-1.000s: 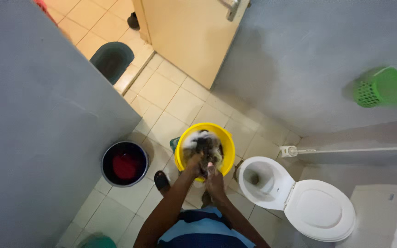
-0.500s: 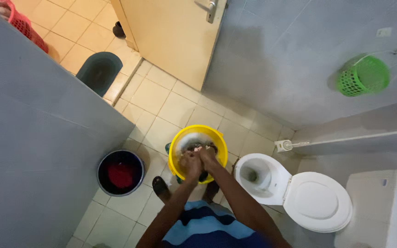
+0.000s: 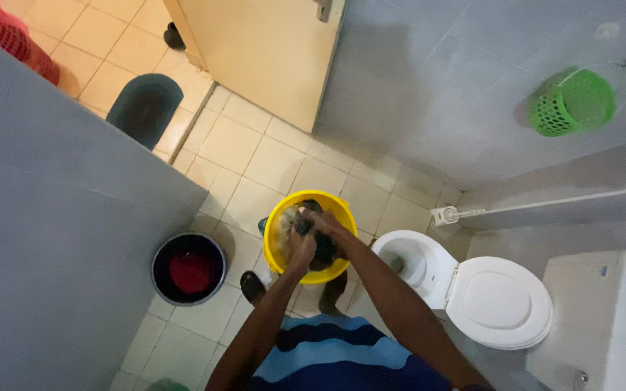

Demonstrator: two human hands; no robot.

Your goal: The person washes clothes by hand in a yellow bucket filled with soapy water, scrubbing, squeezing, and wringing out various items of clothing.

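— Where's the washing?
— In the yellow bucket (image 3: 310,237), left of the toilet (image 3: 465,289). Left hand (image 3: 300,247) and right hand (image 3: 325,226) both clench the dark cloth (image 3: 322,250), scrubbing.
— Next?
— Probably more rubbing, firm grip.

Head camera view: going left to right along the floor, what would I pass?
Dark bucket with red cloth → yellow bucket, where both hands hold a dark cloth → toilet bowl → its raised lid → cistern.
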